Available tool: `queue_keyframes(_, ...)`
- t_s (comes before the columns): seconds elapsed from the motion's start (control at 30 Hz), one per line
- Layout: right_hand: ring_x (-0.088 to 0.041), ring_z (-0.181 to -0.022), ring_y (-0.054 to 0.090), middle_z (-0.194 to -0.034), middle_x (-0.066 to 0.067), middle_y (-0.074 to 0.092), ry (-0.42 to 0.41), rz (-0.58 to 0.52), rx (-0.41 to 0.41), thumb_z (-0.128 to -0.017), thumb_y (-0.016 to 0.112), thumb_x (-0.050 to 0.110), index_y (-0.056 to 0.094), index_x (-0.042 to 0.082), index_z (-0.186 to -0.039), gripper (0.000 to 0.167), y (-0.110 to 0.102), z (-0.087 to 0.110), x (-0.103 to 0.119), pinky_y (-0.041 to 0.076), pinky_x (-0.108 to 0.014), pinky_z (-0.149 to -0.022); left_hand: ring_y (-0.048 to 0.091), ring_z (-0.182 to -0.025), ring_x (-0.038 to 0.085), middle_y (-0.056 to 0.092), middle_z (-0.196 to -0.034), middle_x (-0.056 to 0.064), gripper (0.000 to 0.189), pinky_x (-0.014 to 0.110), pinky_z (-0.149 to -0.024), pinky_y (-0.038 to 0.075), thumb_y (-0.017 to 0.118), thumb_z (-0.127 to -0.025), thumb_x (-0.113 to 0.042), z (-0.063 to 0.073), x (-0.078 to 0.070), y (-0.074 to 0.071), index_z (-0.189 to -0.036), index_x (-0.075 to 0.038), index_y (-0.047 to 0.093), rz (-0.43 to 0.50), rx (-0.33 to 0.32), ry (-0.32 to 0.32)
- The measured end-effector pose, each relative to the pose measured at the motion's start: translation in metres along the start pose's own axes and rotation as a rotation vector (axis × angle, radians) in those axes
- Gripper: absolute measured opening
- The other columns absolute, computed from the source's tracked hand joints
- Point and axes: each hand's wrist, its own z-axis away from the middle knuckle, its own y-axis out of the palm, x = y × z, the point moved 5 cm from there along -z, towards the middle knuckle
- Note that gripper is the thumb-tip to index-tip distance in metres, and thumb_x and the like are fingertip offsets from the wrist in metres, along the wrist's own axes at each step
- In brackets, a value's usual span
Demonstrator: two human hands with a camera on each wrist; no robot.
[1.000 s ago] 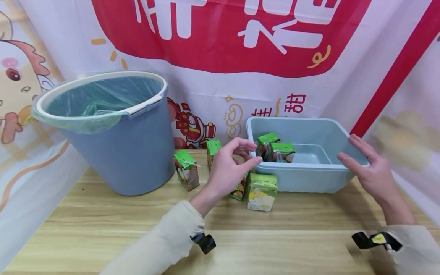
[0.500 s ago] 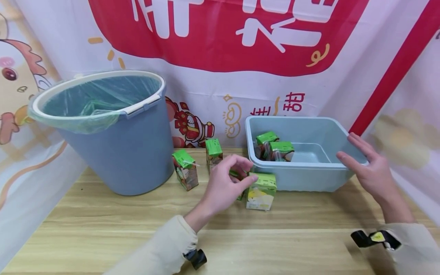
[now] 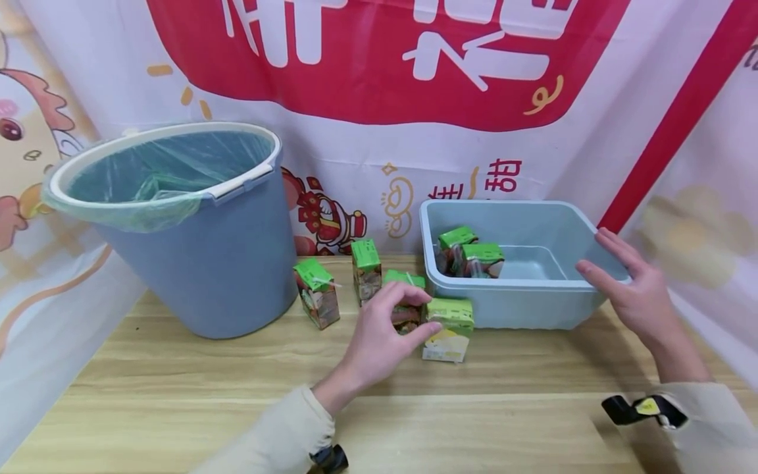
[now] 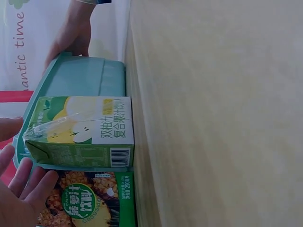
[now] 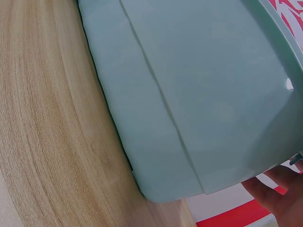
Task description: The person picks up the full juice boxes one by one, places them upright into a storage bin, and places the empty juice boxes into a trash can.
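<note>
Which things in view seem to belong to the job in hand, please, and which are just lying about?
Probably part of the job:
blue tub, gripped by the right hand
light-green carton near the left hand
two green-topped cartons in the tub
three green-topped cartons on the table

Apparently just lying about:
lined bin, untouched
printed cloth behind

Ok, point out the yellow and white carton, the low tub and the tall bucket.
Yellow and white carton [image 4: 81, 124], left wrist view: its printed front.
Low tub [image 3: 524, 307], head view: its front wall.
Tall bucket [image 3: 216, 260], head view: its outer wall.
</note>
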Motion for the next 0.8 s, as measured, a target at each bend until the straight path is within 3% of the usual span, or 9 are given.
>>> queue_keyframes(0.2,-0.034,-0.166,0.016,-0.177,0.015,0.022,-0.018,-0.011,-0.006,-0.103,0.065,0.04,0.033,0.031,-0.167,0.072,0.0,0.0,0.001,0.039,-0.009,-0.106,0.068,-0.118,0.02,0.069,-0.125,0.001,0.042,0.039,-0.099,0.062,0.086,-0.087,-0.015,0.001,0.005,0.002,-0.125,-0.013,0.068,0.005,0.02,-0.028)
queue_keyframes(0.43,-0.035,-0.167,0.015,-0.178,0.015,0.021,-0.012,-0.01,-0.01,-0.103,0.065,0.042,0.032,0.032,-0.167,0.073,0.0,0.0,0.001,0.035,-0.035,-0.126,0.066,-0.117,0.018,0.067,-0.127,0.0,0.042,0.039,-0.099,0.061,0.087,-0.086,-0.015,0.0,0.003,0.005,-0.124,-0.017,0.069,-0.052,0.039,-0.052)
queue_keyframes(0.6,-0.033,-0.167,0.015,-0.178,0.015,0.021,-0.014,-0.013,-0.014,-0.103,0.065,0.041,0.033,0.032,-0.167,0.073,-0.001,0.0,0.001,0.032,-0.037,-0.128,0.063,-0.113,0.017,0.065,-0.128,0.001,0.04,0.04,-0.097,0.06,0.088,-0.086,-0.019,0.0,0.002,0.008,-0.123,-0.019,0.071,-0.14,0.061,-0.065)
queue_keyframes(0.8,-0.034,-0.167,0.015,-0.177,0.015,0.022,-0.014,-0.009,-0.012,-0.103,0.065,0.041,0.033,0.031,-0.167,0.072,-0.001,0.001,0.001,0.033,-0.033,-0.126,0.064,-0.128,0.02,0.069,-0.133,-0.002,0.041,0.048,-0.11,0.051,0.086,-0.087,-0.019,0.0,0.0,0.012,-0.125,-0.023,0.072,-0.197,0.085,-0.047)
